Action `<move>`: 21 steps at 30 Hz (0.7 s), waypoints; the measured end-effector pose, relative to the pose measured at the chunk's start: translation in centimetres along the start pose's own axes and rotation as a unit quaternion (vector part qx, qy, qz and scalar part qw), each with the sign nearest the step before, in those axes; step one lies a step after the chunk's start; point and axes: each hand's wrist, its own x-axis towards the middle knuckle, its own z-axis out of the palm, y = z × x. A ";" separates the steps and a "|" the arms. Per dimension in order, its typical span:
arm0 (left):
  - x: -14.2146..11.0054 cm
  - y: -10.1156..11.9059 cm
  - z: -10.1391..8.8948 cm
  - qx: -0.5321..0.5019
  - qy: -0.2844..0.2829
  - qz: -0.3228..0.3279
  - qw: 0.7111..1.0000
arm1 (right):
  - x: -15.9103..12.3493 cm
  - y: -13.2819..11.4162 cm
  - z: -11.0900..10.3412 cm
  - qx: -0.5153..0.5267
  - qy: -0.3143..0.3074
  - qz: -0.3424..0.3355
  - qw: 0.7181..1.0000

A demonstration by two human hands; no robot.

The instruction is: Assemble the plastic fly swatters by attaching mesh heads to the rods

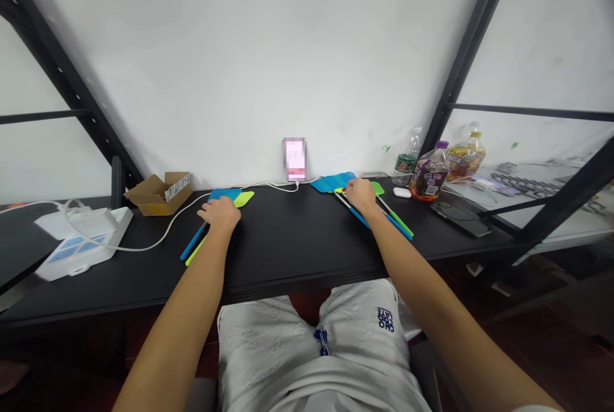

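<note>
On the left of the black desk, my left hand (219,212) is closed over the rods of two long-handled flat tools that look like fly swatters. One has a blue head (225,194) and a blue handle (192,244); the other is yellow-green, its head (244,199) showing past my knuckles. To the right, my right hand (361,193) is curled down on a second group, hiding where the rods meet the heads. Blue heads (330,182) and a green head (377,188) stick out around it. Blue handles and a green handle (401,224) point toward the front edge.
A phone (295,159) leans on the wall, with a white cable running both ways. At left are an open cardboard box (160,194) and a white power strip (86,245). Bottles (429,172), a white case (401,192) and a dark phone (460,219) stand or lie at right.
</note>
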 end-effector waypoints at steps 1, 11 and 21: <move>0.3 -0.4 -0.1 0.004 -0.012 0.000 1.000 | -0.1 -0.2 0.1 -0.001 -0.005 -0.004 1.000; 0.7 -0.5 -0.1 0.016 -0.100 0.081 0.992 | -0.1 -0.7 1.3 -0.005 -0.007 -0.051 0.999; -1.5 1.3 -1.0 0.002 -0.191 0.325 0.926 | -0.1 -1.1 1.9 0.034 -0.021 -0.086 0.995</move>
